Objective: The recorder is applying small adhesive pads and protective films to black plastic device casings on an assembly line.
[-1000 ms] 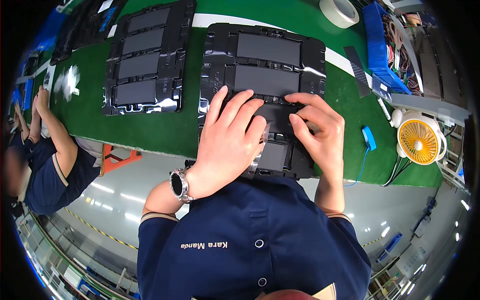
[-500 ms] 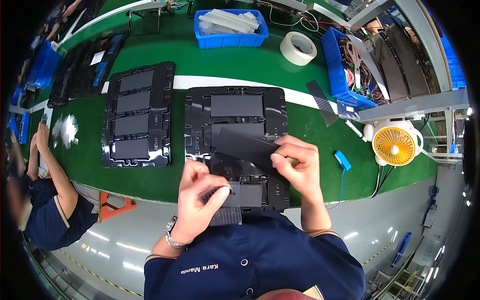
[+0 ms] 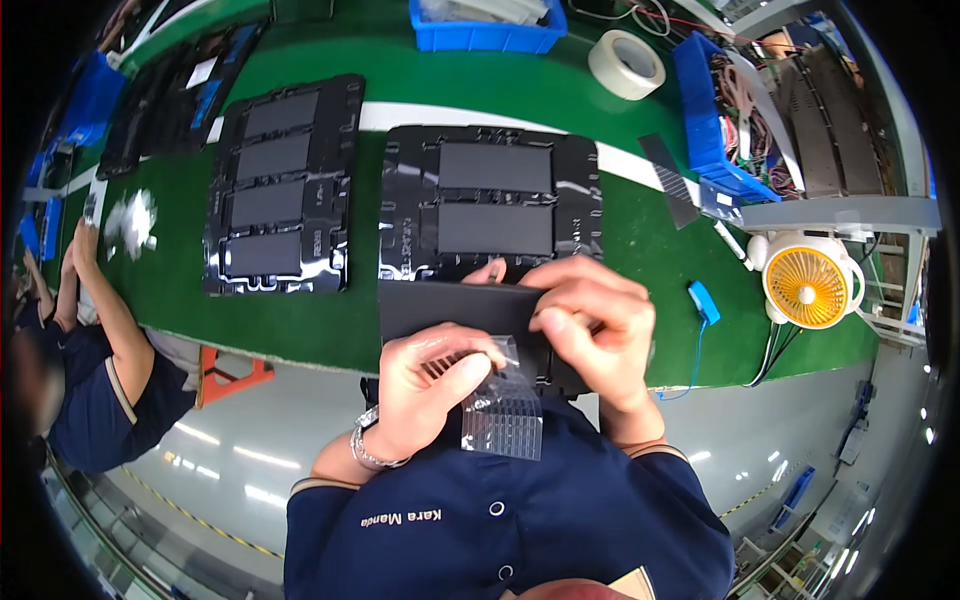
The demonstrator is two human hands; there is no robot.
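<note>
My right hand [image 3: 598, 325] is closed on the right end of a flat dark rectangular panel [image 3: 425, 305], which is tilted above the near part of a black moulded plastic tray [image 3: 408, 200]. Between the thumb and fingers of my left hand [image 3: 425, 385] is a clear plastic sheet with rows of small strips [image 3: 505, 425], hanging toward my shirt. That hand is right against the panel's near edge; whether it also grips the panel I cannot tell. Dark panels [image 3: 495, 228] like the held one lie in the tray's far slots. The tray's near slots are mostly hidden by my hands and the held panel.
Left of my tray lies a second black tray [image 3: 338, 190] with several panels. Farther back are a blue bin [image 3: 490, 38], a tape roll [image 3: 627, 65] and a blue bin of cables [image 3: 708, 120]. A yellow-white fan [image 3: 806, 293] stands right. A co-worker [image 3: 110, 390] works at left.
The dark panel has come nearer to me and tipped more upright in my right hand. My left hand and the clear sheet have moved slightly right. My view has shifted, so the bench sits higher.
</note>
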